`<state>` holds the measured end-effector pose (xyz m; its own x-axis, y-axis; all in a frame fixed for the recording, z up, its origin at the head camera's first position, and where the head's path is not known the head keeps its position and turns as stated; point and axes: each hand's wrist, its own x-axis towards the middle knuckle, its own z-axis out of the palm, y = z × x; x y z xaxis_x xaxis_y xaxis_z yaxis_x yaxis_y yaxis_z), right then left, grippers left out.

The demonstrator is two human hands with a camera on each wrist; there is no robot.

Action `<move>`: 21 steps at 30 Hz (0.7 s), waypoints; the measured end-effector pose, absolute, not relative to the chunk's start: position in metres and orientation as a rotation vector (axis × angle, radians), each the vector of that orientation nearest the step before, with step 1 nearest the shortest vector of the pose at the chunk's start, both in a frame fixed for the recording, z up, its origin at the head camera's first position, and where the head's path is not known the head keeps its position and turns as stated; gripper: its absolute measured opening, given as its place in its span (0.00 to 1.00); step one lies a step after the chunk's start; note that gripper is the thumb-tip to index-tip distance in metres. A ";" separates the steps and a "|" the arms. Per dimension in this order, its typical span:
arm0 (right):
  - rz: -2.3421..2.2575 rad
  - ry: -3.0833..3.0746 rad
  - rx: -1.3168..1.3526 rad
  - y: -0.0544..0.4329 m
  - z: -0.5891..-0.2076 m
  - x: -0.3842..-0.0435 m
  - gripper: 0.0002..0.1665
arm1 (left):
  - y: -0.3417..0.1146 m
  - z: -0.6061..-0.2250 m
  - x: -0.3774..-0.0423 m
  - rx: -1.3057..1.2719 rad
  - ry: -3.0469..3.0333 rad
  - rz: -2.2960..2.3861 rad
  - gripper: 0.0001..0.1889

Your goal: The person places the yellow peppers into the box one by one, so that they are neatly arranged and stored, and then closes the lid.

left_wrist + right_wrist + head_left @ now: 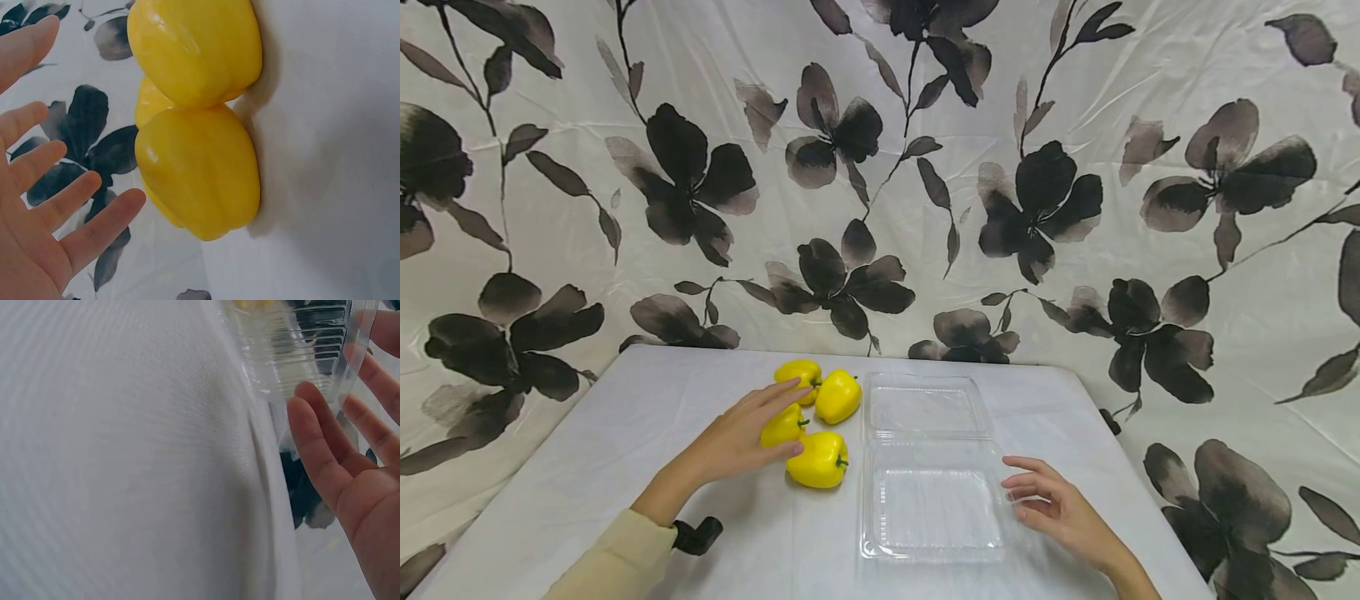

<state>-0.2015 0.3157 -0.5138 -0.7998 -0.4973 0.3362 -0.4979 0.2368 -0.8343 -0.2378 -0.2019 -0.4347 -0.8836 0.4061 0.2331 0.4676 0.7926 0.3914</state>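
Observation:
Several yellow bell peppers (pixel 817 461) stand grouped on the white table, left of a clear plastic clamshell container (pixel 928 442). My left hand (pixel 741 437) reaches over the peppers from the left, fingers extended and apart, partly covering two of them. The left wrist view has the fingers spread beside two large peppers (pixel 199 172), with nothing in the grasp. At the container's right side is my right hand (pixel 1056 508), its fingers loosely bent and the fingertips right at the edge. In the right wrist view, some fingers overlap the container's ribbed wall (pixel 319 337).
The container lies unfolded, its lid half (pixel 928 404) toward the back and the deeper half nearer me. A white cloth (pixel 700 392) covers the table. Behind it hangs a pale curtain (pixel 955 167) with dark flowers. A black strap piece (pixel 697 536) shows at the left wrist.

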 end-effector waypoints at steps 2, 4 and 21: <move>1.647 -2.464 1.004 0.316 -0.515 -0.201 0.17 | -0.202 -0.435 -0.238 -0.704 -2.841 -0.673 0.41; 1.633 -2.466 0.999 0.316 -0.516 -0.201 0.17 | -0.201 -0.436 -0.238 -0.711 -2.839 -0.671 0.41; 1.605 -2.441 1.039 0.319 -0.518 -0.203 0.16 | -0.189 -0.437 -0.240 -0.717 -2.863 -0.659 0.41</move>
<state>-0.2027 0.3193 -0.5178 -0.7745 -0.5063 0.3792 -0.5488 0.2397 -0.8008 -0.2403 -0.1894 -0.4373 -0.8811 0.4216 0.2142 0.4728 0.7934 0.3834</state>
